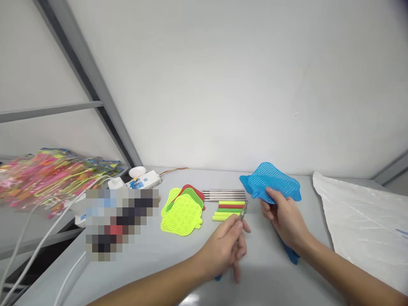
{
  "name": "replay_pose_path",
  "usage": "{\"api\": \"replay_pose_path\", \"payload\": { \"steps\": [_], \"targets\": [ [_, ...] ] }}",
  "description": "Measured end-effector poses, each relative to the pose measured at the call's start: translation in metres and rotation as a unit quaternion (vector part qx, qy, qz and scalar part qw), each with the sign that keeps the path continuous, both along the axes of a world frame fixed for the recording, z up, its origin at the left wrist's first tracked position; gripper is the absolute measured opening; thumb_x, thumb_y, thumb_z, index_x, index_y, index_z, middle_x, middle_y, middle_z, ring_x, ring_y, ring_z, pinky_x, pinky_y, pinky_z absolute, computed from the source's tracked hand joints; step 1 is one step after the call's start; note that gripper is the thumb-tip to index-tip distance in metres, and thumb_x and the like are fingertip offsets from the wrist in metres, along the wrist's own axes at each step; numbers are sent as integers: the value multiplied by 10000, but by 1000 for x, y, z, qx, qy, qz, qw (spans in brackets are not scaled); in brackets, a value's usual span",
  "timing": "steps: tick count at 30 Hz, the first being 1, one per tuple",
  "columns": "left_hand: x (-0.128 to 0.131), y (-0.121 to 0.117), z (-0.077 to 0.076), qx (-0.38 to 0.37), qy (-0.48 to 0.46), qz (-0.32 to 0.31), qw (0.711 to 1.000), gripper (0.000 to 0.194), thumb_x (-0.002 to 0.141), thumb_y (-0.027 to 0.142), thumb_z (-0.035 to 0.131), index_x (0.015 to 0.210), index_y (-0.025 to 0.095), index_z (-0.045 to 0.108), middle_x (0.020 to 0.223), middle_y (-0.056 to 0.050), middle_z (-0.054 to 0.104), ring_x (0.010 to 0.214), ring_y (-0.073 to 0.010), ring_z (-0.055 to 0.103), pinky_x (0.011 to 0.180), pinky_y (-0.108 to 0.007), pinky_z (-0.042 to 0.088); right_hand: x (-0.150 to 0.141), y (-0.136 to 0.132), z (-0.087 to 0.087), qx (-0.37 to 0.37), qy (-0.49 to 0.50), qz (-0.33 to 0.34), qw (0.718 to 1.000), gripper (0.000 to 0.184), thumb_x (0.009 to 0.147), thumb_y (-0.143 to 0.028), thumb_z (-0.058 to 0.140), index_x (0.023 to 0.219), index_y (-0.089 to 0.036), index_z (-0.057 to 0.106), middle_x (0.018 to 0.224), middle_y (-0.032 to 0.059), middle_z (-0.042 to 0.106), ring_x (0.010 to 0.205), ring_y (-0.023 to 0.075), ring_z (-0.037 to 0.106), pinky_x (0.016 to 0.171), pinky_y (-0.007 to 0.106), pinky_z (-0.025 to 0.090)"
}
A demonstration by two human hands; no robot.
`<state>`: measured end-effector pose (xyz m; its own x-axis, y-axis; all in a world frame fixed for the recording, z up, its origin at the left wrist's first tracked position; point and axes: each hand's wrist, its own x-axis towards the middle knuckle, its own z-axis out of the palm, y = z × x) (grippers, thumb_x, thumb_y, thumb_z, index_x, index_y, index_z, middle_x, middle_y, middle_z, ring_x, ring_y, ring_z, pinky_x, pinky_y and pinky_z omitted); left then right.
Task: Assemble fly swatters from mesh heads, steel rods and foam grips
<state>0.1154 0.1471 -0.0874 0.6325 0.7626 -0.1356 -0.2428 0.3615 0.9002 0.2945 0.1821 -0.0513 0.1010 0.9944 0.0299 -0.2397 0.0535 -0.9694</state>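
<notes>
My left hand point(228, 246) is closed around a thin metal telescopic rod point(243, 211), its tip pointing up and away. In my right hand point(287, 216) is a blue mesh fly swatter head point(276, 180), pinched between thumb and fingers; more blue mesh shows behind it, though I cannot tell whether that is also held. A blue strip point(290, 254) runs out below my right wrist. Between and beyond the hands lie several coloured tubes point(232, 210) in yellow, red and green. Just behind them, several metal rods point(225, 195) lie side by side.
Yellow, green and red swatter heads point(183, 216) overlap left of the tubes. A white power strip point(145, 181) sits at the back left, with cables. Bagged colourful goods point(54, 178) fill the far left shelf. On the right lies a white plastic sheet point(363, 225). One patch is pixelated.
</notes>
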Motion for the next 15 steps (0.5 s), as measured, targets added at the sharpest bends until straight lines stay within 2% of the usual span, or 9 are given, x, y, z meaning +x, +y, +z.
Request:
{"api": "replay_pose_path", "payload": {
  "steps": [3,5,8,15],
  "targets": [
    [1,2,-3,-19,20,-43,999,279,942,484,436,971,213,497,551,80,449,349,-56,324,309,-167,426,-2,0,-17,7,14,36,999,408,898,-418,535,589,-211,366,456,-67,346,433,86,264,449,251,254],
    [0,3,-3,-26,38,-53,998,279,948,481,425,965,213,500,553,77,453,350,-57,333,309,-157,411,0,0,-22,12,26,57,998,396,905,-402,521,601,-216,346,460,-74,318,439,86,237,450,252,229],
    [-2,4,-2,-20,47,-63,997,287,957,482,412,959,207,492,550,84,440,355,-54,340,335,-160,427,4,0,-23,16,27,72,997,396,905,-379,518,597,-219,329,469,-76,287,450,85,216,452,254,203],
    [-3,4,-3,-18,36,-79,996,303,971,481,399,939,192,483,549,90,434,347,-43,307,351,-172,428,10,-4,-15,15,13,46,999,353,861,-382,595,658,-219,357,547,-77,289,473,77,227,444,238,186]
  ]
}}
